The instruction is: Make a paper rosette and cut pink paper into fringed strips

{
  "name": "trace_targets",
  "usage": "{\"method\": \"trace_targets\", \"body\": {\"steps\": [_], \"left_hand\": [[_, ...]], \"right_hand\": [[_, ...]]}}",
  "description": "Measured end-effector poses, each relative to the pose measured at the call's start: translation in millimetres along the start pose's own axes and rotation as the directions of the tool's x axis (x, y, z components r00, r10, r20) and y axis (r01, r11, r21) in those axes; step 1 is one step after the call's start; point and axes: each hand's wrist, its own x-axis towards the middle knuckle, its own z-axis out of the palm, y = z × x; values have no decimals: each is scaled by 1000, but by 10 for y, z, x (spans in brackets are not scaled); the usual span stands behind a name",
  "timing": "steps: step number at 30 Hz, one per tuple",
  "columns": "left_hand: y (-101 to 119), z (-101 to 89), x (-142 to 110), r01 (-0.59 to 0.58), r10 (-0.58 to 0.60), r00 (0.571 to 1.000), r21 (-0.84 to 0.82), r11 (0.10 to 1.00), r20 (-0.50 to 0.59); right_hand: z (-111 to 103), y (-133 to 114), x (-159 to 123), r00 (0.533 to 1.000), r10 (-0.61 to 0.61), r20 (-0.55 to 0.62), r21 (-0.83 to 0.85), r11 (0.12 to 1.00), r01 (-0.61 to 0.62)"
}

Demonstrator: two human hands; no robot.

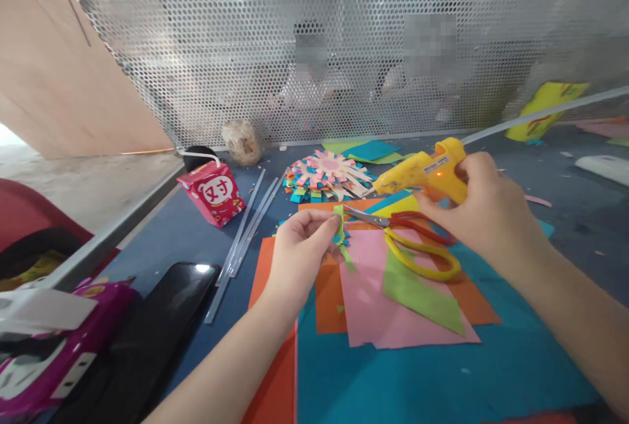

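Observation:
Between thumb and fingers, my left hand (309, 240) pinches a green paper strip (340, 219), with small blue fringed bits by the fingertips. My right hand (479, 198) grips a yellow glue gun (427, 168) whose small light glows orange; its nozzle points left, above and to the right of the strip, apart from it. Below the glue gun lie scissors (422, 263) with one red and one yellow handle, blades slightly apart. Under them are pink paper (368, 312), a green paper piece (417, 293), and orange paper (329, 306). A pile of fringed paper flowers (327, 172) sits beyond my left hand.
Clear glue sticks (246, 234) lie left of the papers. Nearby are a red drink carton (213, 193) with a straw, a black phone (177, 299) and a purple toy-like object (73, 352). A perforated metal panel (246, 37) closes the back; a yellow packet (545, 109) leans there.

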Motion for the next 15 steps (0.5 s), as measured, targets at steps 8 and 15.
{"method": "trace_targets", "body": {"steps": [8, 15], "left_hand": [[-7, 11, 7, -2, 2, 1000, 10, 1000, 5], [-38, -16, 32, -28, 27, 1000, 23, 999, 12]], "right_hand": [[-76, 402, 355, 904, 370, 214, -92, 929, -358], [151, 819, 419, 827, 462, 319, -181, 887, -426]]}}
